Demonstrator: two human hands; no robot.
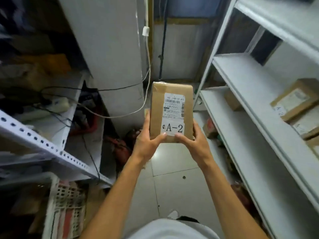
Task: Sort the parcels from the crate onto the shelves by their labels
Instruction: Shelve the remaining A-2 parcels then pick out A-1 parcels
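A brown cardboard parcel (171, 107) with a shipping label and a white sticker reading "A-2" is held up in the middle of the view. My left hand (146, 140) grips its lower left edge, thumb on the front face. My right hand (195, 142) grips the lower right edge, thumb just under the sticker. White metal shelves (245, 94) stand to the right. One shelf there holds cardboard parcels (293, 99), the front one with a label that seems to read "A-2". A white slatted crate (67, 207) sits at the lower left under a rack.
A perforated white metal rack (43, 142) crosses the left side, with cables and clutter behind it. A tall white panel (110, 49) stands ahead. Red objects (122, 149) lie on the tiled floor (176, 183). A small box (231, 100) sits on a lower right shelf.
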